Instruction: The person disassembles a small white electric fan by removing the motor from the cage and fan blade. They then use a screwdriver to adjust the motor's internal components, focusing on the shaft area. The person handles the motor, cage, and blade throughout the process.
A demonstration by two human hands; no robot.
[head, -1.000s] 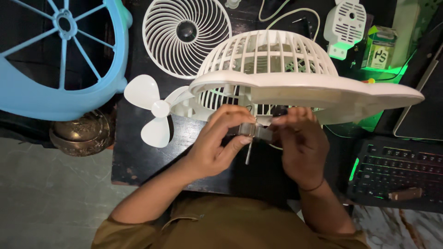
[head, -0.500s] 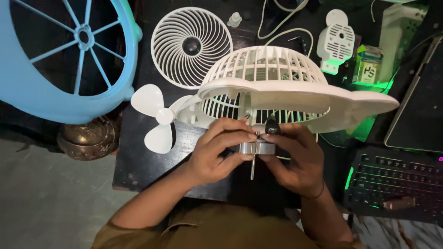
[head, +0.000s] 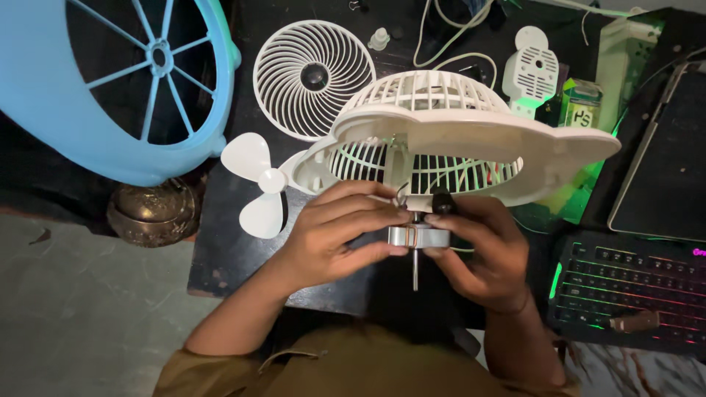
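Observation:
My left hand and my right hand together grip a small silver motor whose thin shaft points down toward me. Thin wires run from the motor up into the white fan housing, a grilled shell with a wide flat rim tilted just above my hands. A small black part sits by my right thumb at the motor's top. A white fan blade lies on the dark table left of my left hand.
A round white fan grille lies at the back of the dark table. A large blue fan frame and a brass pot sit left. A lit keyboard, a laptop and a white perforated cover are right.
The view has shifted so everything sits lower and rightward. My hands have brought the motor down slightly from under the housing; the grip stays the same.

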